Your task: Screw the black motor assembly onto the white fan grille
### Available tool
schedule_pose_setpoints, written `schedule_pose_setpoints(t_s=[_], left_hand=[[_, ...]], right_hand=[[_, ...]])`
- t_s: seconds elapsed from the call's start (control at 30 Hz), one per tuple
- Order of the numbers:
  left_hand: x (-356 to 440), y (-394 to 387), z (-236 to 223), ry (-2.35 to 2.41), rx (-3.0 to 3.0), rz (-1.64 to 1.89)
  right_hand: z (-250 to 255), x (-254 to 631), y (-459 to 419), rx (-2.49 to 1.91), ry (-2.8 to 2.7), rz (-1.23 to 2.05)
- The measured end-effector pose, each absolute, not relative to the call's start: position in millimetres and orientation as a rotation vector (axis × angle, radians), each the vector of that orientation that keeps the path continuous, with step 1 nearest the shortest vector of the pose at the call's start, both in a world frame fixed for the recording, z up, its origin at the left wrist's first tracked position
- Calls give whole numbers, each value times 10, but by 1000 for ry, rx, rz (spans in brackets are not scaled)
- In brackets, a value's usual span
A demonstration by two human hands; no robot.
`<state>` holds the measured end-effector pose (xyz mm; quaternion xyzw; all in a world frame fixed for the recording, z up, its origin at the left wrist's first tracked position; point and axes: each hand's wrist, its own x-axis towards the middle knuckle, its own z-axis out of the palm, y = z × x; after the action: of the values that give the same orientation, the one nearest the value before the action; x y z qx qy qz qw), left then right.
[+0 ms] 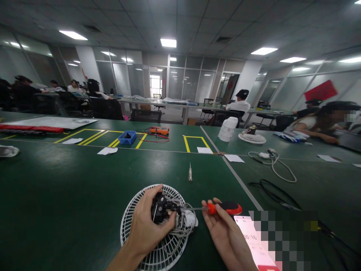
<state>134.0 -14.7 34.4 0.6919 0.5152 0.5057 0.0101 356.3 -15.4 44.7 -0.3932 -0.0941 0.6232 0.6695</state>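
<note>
My left hand point(149, 218) is closed around a black fan motor assembly point(160, 207), fingers on top and thumb at its lower right side. Beneath it lies a round white fan grille point(129, 210), flat on the green table, with a bundle of white cord point(184, 226) at its right. In my right hand point(222, 229) is a screwdriver point(227, 207) with a red and black handle, held level between thumb and fingers. Its shaft points left and its tip reaches the right end of the black assembly; the exact contact is too small to tell.
A clear-handled screwdriver point(190, 174) lies ahead of the grille. Farther off are a blue bin point(126, 137), an orange multimeter point(159, 130), a white cylindrical part point(228, 129) and another fan grille point(252, 138). Cables point(278, 195) and a lit phone point(251, 237) lie to the right.
</note>
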Motion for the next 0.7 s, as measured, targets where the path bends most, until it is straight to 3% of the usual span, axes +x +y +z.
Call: schedule_pose_setpoints(t_s=[0.7], left_hand=[[1347,-134,381,1619,2129,1582]], right_hand=[[372,3596,-91,-895,-483,1360]])
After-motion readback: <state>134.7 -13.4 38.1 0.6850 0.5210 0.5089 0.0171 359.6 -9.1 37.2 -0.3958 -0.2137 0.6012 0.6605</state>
